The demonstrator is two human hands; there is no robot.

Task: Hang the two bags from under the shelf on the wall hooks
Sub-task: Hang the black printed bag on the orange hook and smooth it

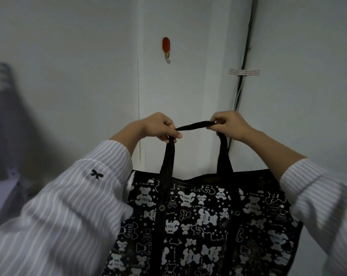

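A black bag printed with white bears hangs in the near middle of the view, held up in front of the wall. Its black strap is stretched level between the two hands: the left hand pinches the left end, the right hand is clenched on the right end. So each grip is closed on the strap, and the bag's weight hangs from it.

The red wall hook sits higher up and slightly left of the strap, well apart from it and bare. By my reading, this bag is lifted but not yet hung; the strap has to rise and slip over the hook's tip. No second bag or second hook is visible, so that part is likely left.

A dark cable runs down the wall to the right, taped across. Nothing lies between strap and hook.
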